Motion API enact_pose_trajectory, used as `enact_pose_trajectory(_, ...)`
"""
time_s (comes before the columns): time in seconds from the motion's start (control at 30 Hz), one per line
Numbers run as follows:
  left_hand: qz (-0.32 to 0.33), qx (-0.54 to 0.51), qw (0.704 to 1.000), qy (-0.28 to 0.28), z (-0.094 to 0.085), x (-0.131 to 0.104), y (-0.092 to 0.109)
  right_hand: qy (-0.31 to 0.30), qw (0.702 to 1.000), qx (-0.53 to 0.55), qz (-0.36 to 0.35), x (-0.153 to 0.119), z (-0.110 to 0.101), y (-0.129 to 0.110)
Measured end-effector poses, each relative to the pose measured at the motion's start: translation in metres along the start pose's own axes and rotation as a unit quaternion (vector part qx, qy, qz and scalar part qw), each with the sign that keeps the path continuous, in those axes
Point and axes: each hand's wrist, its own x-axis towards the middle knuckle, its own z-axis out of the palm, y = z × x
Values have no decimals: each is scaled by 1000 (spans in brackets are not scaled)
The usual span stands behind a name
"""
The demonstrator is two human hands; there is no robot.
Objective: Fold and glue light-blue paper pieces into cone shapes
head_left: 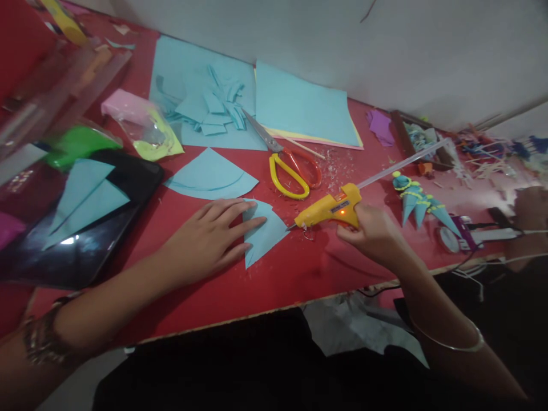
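Your left hand [209, 235] lies flat, fingers a little spread, on a folded light-blue paper piece [270, 229] at the near middle of the red tabletop [257, 297]. Your right hand [380, 234] is wrapped round the grip of a yellow plastic glue gun [329, 208], orange light lit, translucent glue stick [398, 165] slanting out toward far right. Nozzle at the paper's right corner; cannot tell whether it touches. Just beyond your left hand: light-blue fan-shaped paper [209, 171]. Beyond the nozzle: metal scissors with red and yellow handles [275, 146].
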Motion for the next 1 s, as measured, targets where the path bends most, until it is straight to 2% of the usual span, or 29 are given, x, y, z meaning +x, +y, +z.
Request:
enact_pose_trajectory(0.13,-3,-6,1000,-4,0,0,0,10,1000,8,-27,-3,6,-3)
enact_pose_trajectory(0.57,-8,-14,1000,-10,1,0,-1,21,991,66,-115,-9,14,-34)
enact_pose_trajectory(0.83,-13,-24,1000,-10,-1,1,1,6,991,52,-124,-9,13,-47)
enact_pose_trajectory(1.0,-9,-33,999,-5,-2,2,1,-6,993,40,-110,-8,7,-43)
